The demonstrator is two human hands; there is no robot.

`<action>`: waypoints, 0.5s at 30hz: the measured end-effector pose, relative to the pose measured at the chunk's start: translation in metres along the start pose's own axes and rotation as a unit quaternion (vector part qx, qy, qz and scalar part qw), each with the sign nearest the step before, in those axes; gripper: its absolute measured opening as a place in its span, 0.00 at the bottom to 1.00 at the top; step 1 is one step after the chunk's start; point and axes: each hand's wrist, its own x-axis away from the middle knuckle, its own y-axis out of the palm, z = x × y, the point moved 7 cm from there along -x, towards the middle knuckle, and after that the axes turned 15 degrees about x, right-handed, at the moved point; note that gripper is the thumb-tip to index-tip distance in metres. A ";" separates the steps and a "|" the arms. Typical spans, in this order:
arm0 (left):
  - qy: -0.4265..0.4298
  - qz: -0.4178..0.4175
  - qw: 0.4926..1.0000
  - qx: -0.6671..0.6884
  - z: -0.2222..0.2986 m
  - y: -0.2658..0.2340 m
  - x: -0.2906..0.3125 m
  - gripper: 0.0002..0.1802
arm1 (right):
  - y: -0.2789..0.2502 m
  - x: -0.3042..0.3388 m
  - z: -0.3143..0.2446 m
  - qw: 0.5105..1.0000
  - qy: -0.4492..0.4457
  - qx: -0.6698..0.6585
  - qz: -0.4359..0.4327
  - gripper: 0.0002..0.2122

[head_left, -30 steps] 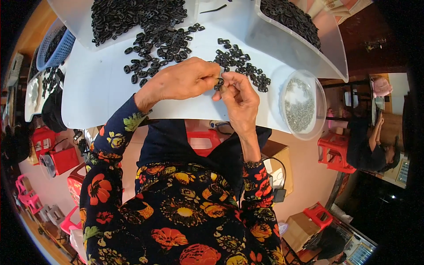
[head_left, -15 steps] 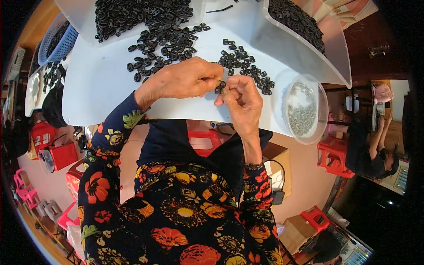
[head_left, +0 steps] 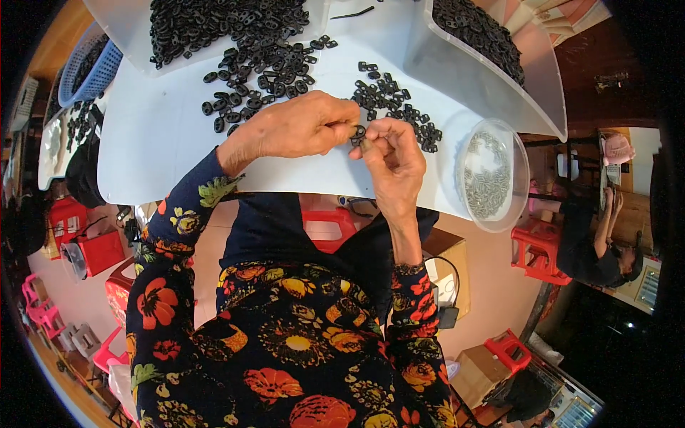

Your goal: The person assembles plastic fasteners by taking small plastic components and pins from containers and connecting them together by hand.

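My left hand (head_left: 300, 127) and my right hand (head_left: 394, 160) meet above the white table's near part. Between their fingertips is a small black part with holes (head_left: 358, 134), pinched from both sides. The fingers hide much of it. Beyond my left hand lies a heap of black oval two-holed pieces (head_left: 264, 71). Smaller black pieces (head_left: 396, 107) are scattered just past my right hand. To the right stands a round clear tub (head_left: 524, 187) holding many small silvery pins (head_left: 486, 187).
Two translucent bins of black pieces stand at the back, one left (head_left: 321, 18) and one right (head_left: 492, 100). A blue basket (head_left: 96, 75) sits far left. Below the table is a red stool (head_left: 330, 230). Another person (head_left: 599, 246) works at far right.
The small black part has turned slightly between my fingertips, and my right fingers have shifted a little. Otherwise my hands stay in place. The person at far right has moved their hands.
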 end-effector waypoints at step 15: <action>-0.002 0.178 0.968 0.178 -0.021 0.021 0.008 0.08 | -0.003 0.001 0.001 1.000 0.003 -0.007 0.022 0.08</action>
